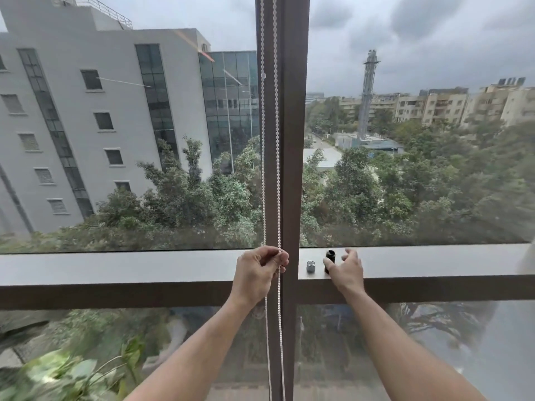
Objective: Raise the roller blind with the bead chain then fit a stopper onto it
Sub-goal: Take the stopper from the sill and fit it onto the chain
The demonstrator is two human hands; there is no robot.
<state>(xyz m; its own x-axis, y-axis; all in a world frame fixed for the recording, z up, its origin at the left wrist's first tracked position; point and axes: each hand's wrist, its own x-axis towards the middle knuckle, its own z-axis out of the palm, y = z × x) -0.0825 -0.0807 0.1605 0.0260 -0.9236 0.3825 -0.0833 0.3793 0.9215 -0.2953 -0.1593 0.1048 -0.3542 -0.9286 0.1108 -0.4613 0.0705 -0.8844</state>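
Note:
A white bead chain hangs in two strands down the brown window post. My left hand pinches the right strand at the height of the horizontal ledge. A small clear bead-like piece sits on the left strand high up. My right hand is at the ledge with its fingers around a small black cylinder standing there; its fingers are spread, and the grip looks loose. A short silver cylinder stands just left of the black one. The blind itself is out of view.
The grey ledge runs the full width of the window, with glass above and below. A leafy plant shows at the lower left. Buildings and trees lie outside the glass.

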